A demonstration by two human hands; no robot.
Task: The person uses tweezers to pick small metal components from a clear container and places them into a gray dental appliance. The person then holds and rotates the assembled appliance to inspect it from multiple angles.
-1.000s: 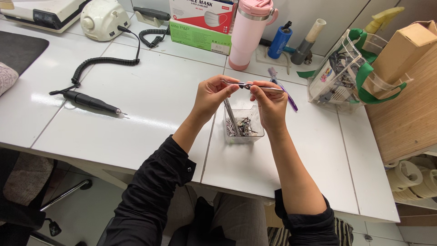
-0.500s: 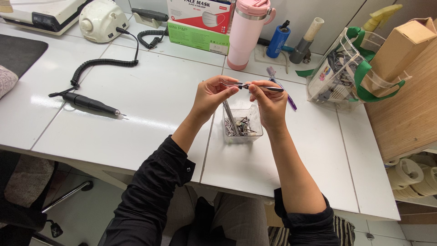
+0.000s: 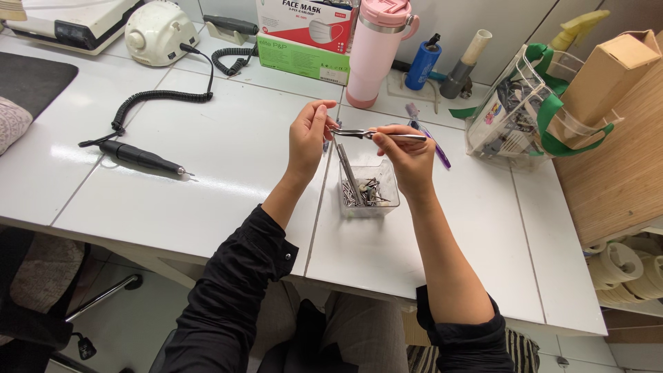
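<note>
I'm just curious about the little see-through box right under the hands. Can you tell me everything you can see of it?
The clear box is a small, square, open-topped container that looks like plastic. It stands upright on the white table, just below the left hand and right hand, which do not touch it. Inside lies a jumble of small metal bits, and a longer metal tool leans up out of its left side.
</note>
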